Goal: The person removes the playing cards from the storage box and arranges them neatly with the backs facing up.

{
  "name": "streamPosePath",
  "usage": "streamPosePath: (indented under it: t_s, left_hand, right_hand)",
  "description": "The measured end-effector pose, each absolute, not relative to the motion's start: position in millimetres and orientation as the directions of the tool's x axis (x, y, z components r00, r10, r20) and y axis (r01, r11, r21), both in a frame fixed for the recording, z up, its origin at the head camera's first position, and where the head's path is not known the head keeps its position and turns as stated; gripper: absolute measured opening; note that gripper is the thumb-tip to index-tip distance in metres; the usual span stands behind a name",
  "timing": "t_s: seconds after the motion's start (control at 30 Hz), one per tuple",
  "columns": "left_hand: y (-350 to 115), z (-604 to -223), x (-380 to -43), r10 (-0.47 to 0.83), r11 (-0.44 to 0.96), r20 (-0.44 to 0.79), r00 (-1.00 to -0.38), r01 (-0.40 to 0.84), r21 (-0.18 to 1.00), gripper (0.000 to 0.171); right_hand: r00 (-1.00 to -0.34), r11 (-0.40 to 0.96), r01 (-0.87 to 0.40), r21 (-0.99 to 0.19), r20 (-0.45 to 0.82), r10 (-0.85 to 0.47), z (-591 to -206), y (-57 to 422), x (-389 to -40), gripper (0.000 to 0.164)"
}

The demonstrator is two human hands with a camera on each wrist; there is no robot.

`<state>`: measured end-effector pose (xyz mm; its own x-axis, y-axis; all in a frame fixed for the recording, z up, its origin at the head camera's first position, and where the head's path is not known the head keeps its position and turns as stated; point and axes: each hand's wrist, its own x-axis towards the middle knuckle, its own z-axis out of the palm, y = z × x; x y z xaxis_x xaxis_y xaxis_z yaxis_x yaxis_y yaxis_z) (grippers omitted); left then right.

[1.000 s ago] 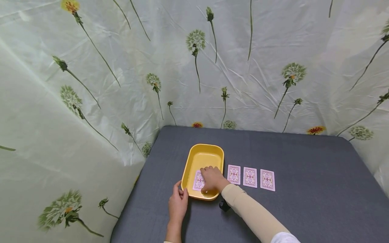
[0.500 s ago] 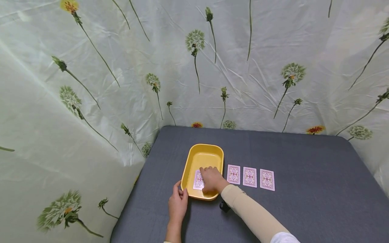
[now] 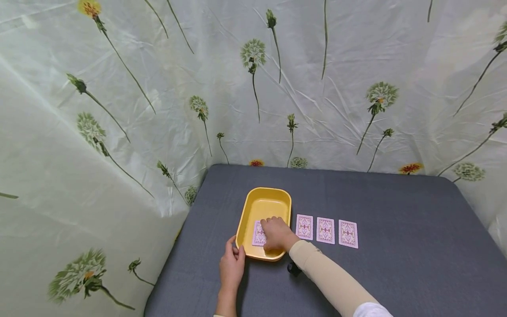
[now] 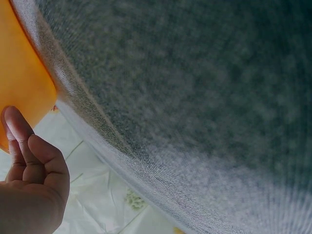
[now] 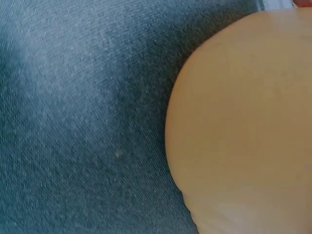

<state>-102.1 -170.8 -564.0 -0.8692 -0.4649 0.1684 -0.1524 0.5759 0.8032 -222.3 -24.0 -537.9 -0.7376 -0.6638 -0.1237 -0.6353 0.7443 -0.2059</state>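
One patterned card (image 3: pixel 258 234) is lying slightly farther forward in the yellow tray (image 3: pixel 273 208) than a second ago. The right hand (image 3: pixel 278 233) is arching over it, whether pinching I cannot tell; the left hand (image 3: pixel 232 265) is gripping the tray's near-left corner, apparently steadying it.

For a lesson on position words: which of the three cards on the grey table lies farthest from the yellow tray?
The rightmost card; the left card and middle card both lie closer to the yellow tray.
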Motion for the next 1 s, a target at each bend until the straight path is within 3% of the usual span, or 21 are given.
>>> streamPosePath:
  t_s: [0.4, 0.73, 1.0]
  left_hand:
    - [-169.4, -565.2, -102.5, -0.459, 0.597, 0.222, -0.86, -0.114, 0.794, 0.036]
    - [-169.1, -563.6, -101.7, -0.459, 0.59, 0.223, -0.86, -0.107, 0.801, 0.036]
    - [-168.2, -564.5, -101.9, -0.461, 0.583, 0.204, -0.864, -0.122, 0.803, 0.037]
  right_hand:
    - [-0.717, 0.719, -0.691, -0.074, -0.052, -0.695, -522.4, -5.8, -230.1, 0.048]
    - [-0.685, 0.674, -0.721, -0.161, 0.024, -0.728, -506.6, 16.6, -236.8, 0.043]
    - [-0.713, 0.687, -0.692, -0.222, 0.055, -0.699, -492.7, 42.3, -238.9, 0.045]
